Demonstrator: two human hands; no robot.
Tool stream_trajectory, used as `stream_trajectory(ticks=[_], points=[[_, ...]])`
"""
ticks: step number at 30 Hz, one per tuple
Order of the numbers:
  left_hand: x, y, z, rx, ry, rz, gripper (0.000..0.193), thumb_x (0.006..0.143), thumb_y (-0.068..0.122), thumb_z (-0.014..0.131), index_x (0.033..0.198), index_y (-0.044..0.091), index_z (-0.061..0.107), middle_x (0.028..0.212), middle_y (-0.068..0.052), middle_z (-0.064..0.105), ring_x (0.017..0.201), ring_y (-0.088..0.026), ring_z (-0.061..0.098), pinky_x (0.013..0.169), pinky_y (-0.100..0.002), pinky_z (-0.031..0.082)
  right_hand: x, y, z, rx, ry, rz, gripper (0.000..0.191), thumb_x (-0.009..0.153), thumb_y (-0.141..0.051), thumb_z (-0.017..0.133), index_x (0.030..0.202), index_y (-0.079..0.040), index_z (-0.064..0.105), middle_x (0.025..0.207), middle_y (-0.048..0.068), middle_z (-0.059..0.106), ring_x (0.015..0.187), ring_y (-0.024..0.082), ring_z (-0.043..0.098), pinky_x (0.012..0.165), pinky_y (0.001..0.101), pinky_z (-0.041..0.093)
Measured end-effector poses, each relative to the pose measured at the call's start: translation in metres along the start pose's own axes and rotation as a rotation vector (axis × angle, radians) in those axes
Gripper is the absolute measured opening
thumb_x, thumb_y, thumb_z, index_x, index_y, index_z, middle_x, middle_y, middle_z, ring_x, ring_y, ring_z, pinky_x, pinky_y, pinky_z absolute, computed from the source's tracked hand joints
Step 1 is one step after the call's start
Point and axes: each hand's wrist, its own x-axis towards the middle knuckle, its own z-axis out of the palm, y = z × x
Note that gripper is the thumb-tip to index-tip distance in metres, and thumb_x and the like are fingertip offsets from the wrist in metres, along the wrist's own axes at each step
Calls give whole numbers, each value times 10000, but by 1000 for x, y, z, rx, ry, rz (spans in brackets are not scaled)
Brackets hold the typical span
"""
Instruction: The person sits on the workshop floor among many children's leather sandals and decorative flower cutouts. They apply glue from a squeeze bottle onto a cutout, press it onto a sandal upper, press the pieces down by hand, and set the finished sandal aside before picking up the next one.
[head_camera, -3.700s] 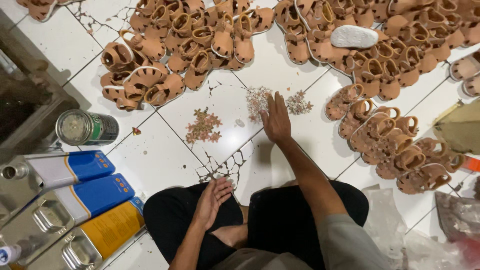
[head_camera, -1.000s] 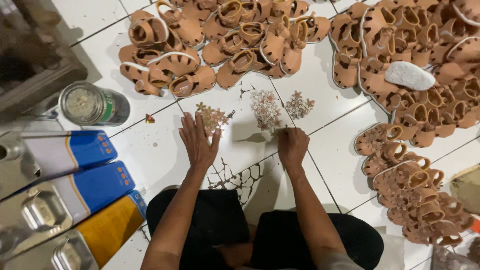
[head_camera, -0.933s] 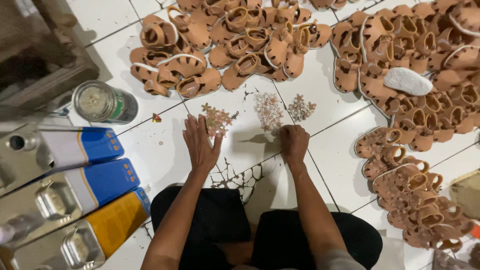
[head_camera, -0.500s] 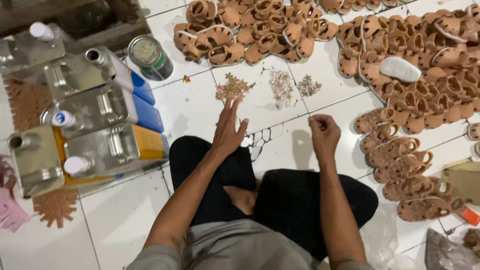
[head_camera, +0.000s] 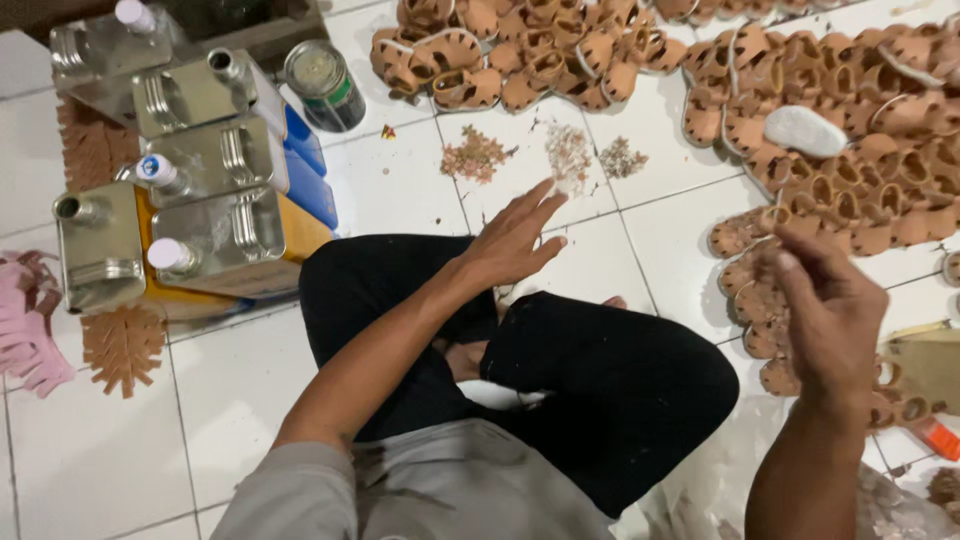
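Small decorative pieces (head_camera: 568, 152) lie in three little heaps on the white tiled floor (head_camera: 250, 400), and these are what I take the hands to be working with. From where I watch, the left hand (head_camera: 512, 238) hovers just short of the middle heap, palm down, fingers spread and slack, gripping nothing. Its fingertips (head_camera: 545, 190) reach almost to the lower edge of that heap but I cannot tell whether they touch it. The pinkish-green heap (head_camera: 474, 157) sits just left of the hand's reach, the greyish heap (head_camera: 622, 157) to the right.

My right hand (head_camera: 830, 315) is raised well apart from the heaps, over by the tan sandal uppers (head_camera: 850, 200) spread across the right side of the floor. Its fingers are curled loosely inward; whether anything small sits pinched between them I cannot tell, since the back of the hand faces the camera.

Crossed legs in black trousers (head_camera: 560, 370) lie below both hands. Rectangular metal cans (head_camera: 200, 230) with blue and orange sides stand to the left, with a round tin (head_camera: 322, 85) beside them.
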Motion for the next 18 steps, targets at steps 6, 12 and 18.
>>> stream_trajectory(ticks=[6,12,18], points=[[27,-26,26,-111,-30,-53,590,987,378,602,1473,59,500,1584,-212,413,1478,-364,388,1199,-448,341,30,-10,-12,-155,-130,135,352,990,-136,679,1311,10,682,1156,123,739,1054,164,697,905,299,565],[23,-87,26,-218,-62,-188,565,984,381,618,1443,67,525,1533,-188,489,1371,-336,525,1108,-431,458,85,22,54,-330,-283,259,419,949,-268,686,1297,-34,695,1083,135,768,1005,196,730,880,352,581],[43,-146,-2,-385,43,-273,541,973,339,617,1436,80,511,1464,-155,546,1273,-306,605,985,-420,539,168,59,159,-406,-454,178,390,935,-290,700,1238,-45,725,1019,124,792,899,198,723,794,341,575]])
